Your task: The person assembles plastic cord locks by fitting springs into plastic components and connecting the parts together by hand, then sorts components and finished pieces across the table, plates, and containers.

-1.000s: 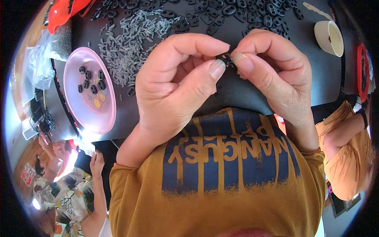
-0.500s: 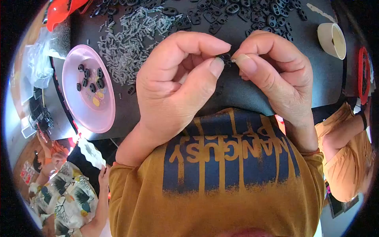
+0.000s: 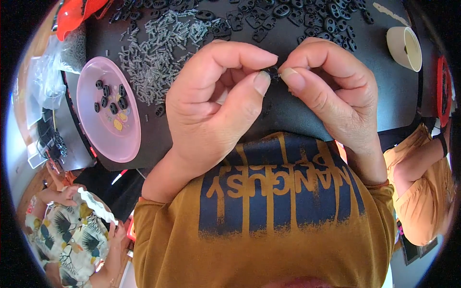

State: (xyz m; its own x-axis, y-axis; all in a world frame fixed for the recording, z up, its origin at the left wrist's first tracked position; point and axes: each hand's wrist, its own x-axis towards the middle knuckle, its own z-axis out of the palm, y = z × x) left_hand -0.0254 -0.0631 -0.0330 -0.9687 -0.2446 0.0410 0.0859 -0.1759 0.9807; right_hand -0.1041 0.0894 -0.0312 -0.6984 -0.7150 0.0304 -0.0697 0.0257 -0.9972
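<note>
Thumb and fingertips of my left hand (image 3: 211,103) pinch a small black plastic cord-lock part (image 3: 273,75) above the dark table. My right hand (image 3: 338,91) meets it from the other side, its thumb and forefinger closed on a tiny metal spring that the fingertips now mostly cover. Past my left hand lies a heap of loose small springs (image 3: 158,53). Black cord-lock pieces (image 3: 331,24) with two holes spread over the far side of the table. A pink oval plate (image 3: 103,146) at the left carries several black cord locks (image 3: 106,91).
A cream cup (image 3: 396,48) lies tipped at the right of the table (image 3: 389,105). Red containers (image 3: 77,17) sit at the far left and right edges, with clear plastic bags (image 3: 48,72) at the left. Two other people (image 3: 81,235) are close by on both sides.
My right fingertips have moved slightly left, closer to the black part, and the spring that showed between them is now mostly hidden. At the left, a person's white sheet has shifted lower.
</note>
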